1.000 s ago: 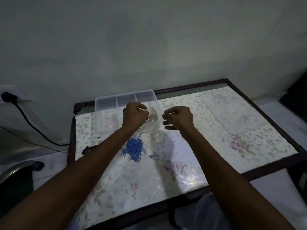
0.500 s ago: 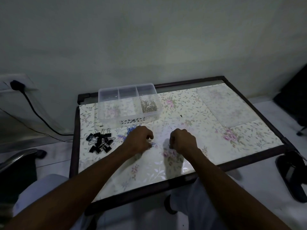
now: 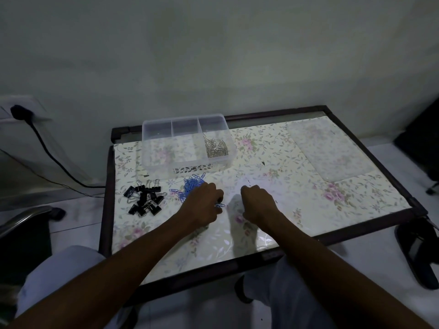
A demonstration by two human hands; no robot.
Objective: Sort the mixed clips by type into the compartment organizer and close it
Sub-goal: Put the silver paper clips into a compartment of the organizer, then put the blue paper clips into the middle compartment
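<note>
while the silver clips (image 3: 215, 148) already lie in the right compartment of the clear organizer (image 3: 152, 148) at the back of the table (image 3: 308, 210), the blue paper clips (image 3: 190, 186) sit in a heap just in front of it, with the black binder clips (image 3: 145, 200) well to the left. the left hand (image 3: 204, 205) is curled over the heap's near edge, one blue clip showing at its fingertips; whether it grips that clip i cannot tell. the right hand (image 3: 257, 204) is curled beside it, apparently holding nothing. best to rake the heap together with both hands and lift it in one scoop into an empty compartment. the lid (image 3: 332, 150) lies far right.
</note>
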